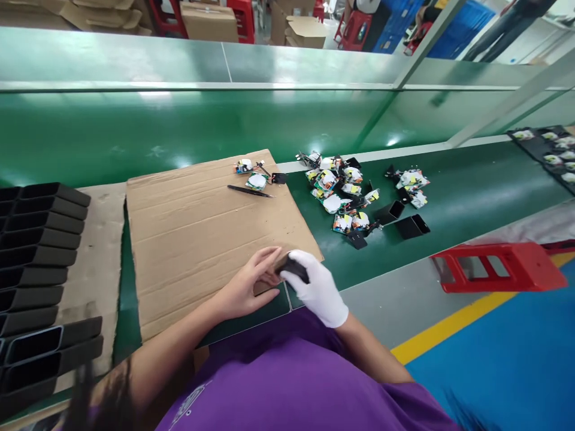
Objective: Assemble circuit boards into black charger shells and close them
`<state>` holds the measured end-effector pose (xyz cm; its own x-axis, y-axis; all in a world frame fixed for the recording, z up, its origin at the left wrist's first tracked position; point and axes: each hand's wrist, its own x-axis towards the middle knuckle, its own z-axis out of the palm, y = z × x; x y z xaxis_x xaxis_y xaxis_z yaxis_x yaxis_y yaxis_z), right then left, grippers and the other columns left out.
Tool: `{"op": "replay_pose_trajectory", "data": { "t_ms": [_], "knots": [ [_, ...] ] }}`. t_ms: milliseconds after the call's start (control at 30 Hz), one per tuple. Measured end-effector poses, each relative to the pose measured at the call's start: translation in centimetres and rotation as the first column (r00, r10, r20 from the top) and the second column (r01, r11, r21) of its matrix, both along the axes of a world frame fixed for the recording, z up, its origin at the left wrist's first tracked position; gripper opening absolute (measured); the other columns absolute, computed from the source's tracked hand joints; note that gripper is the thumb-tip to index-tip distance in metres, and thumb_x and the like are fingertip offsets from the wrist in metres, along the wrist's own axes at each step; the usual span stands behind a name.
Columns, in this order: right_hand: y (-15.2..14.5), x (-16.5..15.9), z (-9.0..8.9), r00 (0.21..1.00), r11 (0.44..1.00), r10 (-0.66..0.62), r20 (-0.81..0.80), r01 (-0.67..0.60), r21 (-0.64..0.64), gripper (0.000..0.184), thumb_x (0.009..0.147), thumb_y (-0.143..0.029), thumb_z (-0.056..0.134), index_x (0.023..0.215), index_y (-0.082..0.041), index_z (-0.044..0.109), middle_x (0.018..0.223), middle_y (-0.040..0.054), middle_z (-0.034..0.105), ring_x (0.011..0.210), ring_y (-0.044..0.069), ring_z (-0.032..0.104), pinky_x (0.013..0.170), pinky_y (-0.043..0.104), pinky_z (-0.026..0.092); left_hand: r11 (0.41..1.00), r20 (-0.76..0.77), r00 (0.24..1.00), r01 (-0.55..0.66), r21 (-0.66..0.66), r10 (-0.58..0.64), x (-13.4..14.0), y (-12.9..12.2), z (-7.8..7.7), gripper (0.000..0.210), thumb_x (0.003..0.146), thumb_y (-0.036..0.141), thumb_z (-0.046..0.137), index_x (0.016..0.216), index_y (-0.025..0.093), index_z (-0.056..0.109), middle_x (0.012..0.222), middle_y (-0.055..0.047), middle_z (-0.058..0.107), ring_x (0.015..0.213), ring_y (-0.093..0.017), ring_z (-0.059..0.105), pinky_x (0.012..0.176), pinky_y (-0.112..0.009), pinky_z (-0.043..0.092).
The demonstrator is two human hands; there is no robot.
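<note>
My right hand [320,291], in a white glove, is closed around a small black plastic case [297,269] above the near edge of the cardboard sheet [197,239]. Bare and half curled, my left hand [251,282] is just left of that case, its thumb and fingers apart. Whether its fingertips touch the case I cannot tell. Farther back on the cardboard lie black tweezers [249,191]. Beside them are a circuit board with a white pad [257,181], another small board [244,166] and a black end piece [278,178] on wires.
Several black cases [45,239] stand in rows at the left. A pile of circuit boards [332,185] lies right of the cardboard, with a smaller group [412,182] beyond. Two open black cases [411,227] lie near them. A red stool [498,269] is at the right.
</note>
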<state>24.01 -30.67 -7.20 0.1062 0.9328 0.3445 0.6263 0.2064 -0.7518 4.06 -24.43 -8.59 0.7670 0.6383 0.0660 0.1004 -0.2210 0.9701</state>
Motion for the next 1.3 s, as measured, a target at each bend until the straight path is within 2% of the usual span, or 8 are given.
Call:
{"op": "replay_pose_trajectory", "data": {
  "t_ms": [167,300,600,767,900,1100,1200,1300],
  "knots": [
    [-1.7,6.7,0.7,0.840,0.825,-0.531,0.109,0.483,0.294,0.036,0.087,-0.029,0.069,0.122,-0.026,0.061,0.116,0.0113,0.069,0.105,0.027,0.069,0.094,0.044,0.058,0.990,-0.037,0.990,-0.139,0.001,0.139,0.1,0.3,0.6,0.048,0.092,0.027,0.058,0.139,0.029,0.049,0.142,-0.014,0.042,0.086,-0.012,0.069,0.078,-0.030,0.065],
    [-2.0,8.4,-0.3,0.903,0.956,-0.275,0.331,0.221,0.193,0.025,0.091,-0.029,0.064,0.116,-0.027,0.062,0.109,0.0098,0.070,0.098,0.026,0.071,0.081,0.042,0.062,0.990,-0.064,0.988,-0.139,0.036,0.141,0.3,0.4,0.6,0.038,0.093,0.028,0.056,0.130,0.025,0.055,0.138,-0.014,0.046,0.084,-0.012,0.068,0.076,-0.029,0.065],
    [-2.6,8.7,0.4,0.890,0.955,-0.256,0.378,0.172,0.241,0.028,0.090,-0.023,0.065,0.117,-0.027,0.060,0.108,0.0076,0.070,0.097,0.022,0.071,0.080,0.037,0.061,0.989,-0.089,0.986,-0.140,0.040,0.143,0.3,0.5,0.6,0.033,0.093,0.027,0.054,0.126,0.026,0.057,0.135,-0.012,0.047,0.082,-0.011,0.068,0.073,-0.028,0.065],
    [-2.5,8.7,1.0,0.865,0.864,-0.417,0.280,0.282,0.417,0.037,0.084,-0.018,0.071,0.118,-0.027,0.059,0.112,0.0080,0.069,0.102,0.024,0.070,0.085,0.041,0.060,0.991,-0.069,0.989,-0.129,0.044,0.132,0.3,0.7,0.6,0.032,0.091,0.024,0.055,0.123,0.025,0.059,0.132,-0.011,0.051,0.081,-0.011,0.068,0.074,-0.028,0.064],
    [-2.0,8.5,-0.6,0.940,0.971,-0.190,0.284,0.138,0.193,0.026,0.086,-0.021,0.069,0.111,-0.026,0.062,0.106,0.0069,0.071,0.097,0.022,0.071,0.084,0.038,0.061,0.989,-0.051,0.990,-0.130,0.077,0.134,0.3,0.7,0.7,0.030,0.092,0.023,0.054,0.121,0.023,0.060,0.129,-0.011,0.054,0.080,-0.011,0.068,0.072,-0.026,0.063],
    [0.5,5.5,1.5,0.862,0.926,-0.357,-0.359,0.378,-0.014,0.044,0.080,-0.036,0.075,0.118,-0.026,0.056,0.119,0.0067,0.066,0.112,0.023,0.066,0.098,0.042,0.056,0.936,0.026,0.976,-0.216,0.279,0.217,0.3,0.4,0.4,0.046,0.090,0.027,0.063,0.134,0.026,0.050,0.126,-0.010,0.056,0.086,-0.012,0.067,0.072,-0.026,0.063],
    [3.0,1.8,3.3,0.638,0.971,-0.196,-0.745,0.020,-0.238,0.039,0.084,-0.041,0.069,0.119,-0.030,0.056,0.115,0.0018,0.068,0.106,0.020,0.069,0.098,0.041,0.057,0.829,0.082,0.942,-0.327,0.453,0.326,0.2,0.4,0.3,0.067,0.086,0.036,0.070,0.144,0.028,0.039,0.129,-0.012,0.055,0.102,-0.020,0.066,0.082,-0.035,0.062],
    [4.8,-2.1,3.8,0.357,0.903,-0.174,-0.918,-0.314,-0.293,0.033,0.083,-0.043,0.070,0.112,-0.030,0.061,0.106,-0.0029,0.070,0.095,0.017,0.072,0.092,0.036,0.061,0.692,0.172,0.894,-0.432,0.578,0.414,-0.1,0.7,0.6,0.081,0.080,0.046,0.075,0.146,0.025,0.034,0.135,-0.016,0.052,0.122,-0.028,0.058,0.096,-0.046,0.057]
  ]
}}
